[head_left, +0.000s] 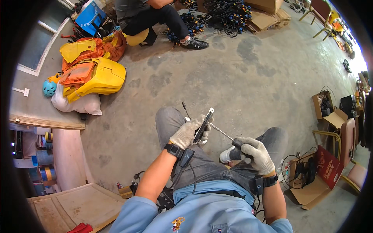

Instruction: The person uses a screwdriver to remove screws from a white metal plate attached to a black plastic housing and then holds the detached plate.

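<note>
In front of my lap, my left hand point(187, 133), in a pale knit glove, is closed around a narrow black bar-shaped part point(203, 126) with a silvery metal tip at its upper end. A thin dark cable end point(185, 108) sticks up beyond that hand. Gripped in my gloved right hand point(257, 153) is a screwdriver with a black handle point(237, 143). Its metal shaft point(222, 131) points up and left to the side of the black part. Whether its tip touches the part or sits in a screw I cannot make out.
Yellow and orange plastic shells point(103, 76) lie at the left on a white sack point(75, 101), beside a blue helmet point(49, 88). Another person point(155, 17) sits at the top near piled black cables point(227, 17). Open cardboard boxes point(307, 193) and chairs point(347, 141) stand right.
</note>
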A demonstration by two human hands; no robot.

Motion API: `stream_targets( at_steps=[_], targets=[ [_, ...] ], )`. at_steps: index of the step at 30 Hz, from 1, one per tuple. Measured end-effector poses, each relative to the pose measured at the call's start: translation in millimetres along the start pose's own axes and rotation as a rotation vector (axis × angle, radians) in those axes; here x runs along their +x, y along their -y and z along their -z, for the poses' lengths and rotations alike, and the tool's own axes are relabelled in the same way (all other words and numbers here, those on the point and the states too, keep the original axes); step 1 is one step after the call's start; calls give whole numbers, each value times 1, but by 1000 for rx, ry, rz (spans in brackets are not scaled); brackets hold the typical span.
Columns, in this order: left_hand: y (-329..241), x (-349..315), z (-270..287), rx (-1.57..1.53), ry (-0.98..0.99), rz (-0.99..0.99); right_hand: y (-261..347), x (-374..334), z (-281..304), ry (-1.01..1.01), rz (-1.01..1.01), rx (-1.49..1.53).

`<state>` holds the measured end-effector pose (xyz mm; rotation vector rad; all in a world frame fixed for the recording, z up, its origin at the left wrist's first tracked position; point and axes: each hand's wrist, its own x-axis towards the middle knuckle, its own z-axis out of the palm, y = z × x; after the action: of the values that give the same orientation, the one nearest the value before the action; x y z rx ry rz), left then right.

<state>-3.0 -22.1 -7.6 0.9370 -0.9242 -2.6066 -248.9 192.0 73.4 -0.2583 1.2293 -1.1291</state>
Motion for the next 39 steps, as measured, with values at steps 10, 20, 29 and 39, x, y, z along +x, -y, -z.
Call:
stream_targets(
  at_steps=[10,20,29,39],
  targets=[
    [-3,-4,-7,4,19,21,-3,0,-1,-7,17,-37],
    [-5,-8,-8,140,33,-39,0,0,-2,86,-52,-49],
    [-5,1,0,129,-70,73,-3,2,10,65,36,-371],
    [4,10,32,0,60,124,-13,10,15,81,-59,-216]
  ],
)
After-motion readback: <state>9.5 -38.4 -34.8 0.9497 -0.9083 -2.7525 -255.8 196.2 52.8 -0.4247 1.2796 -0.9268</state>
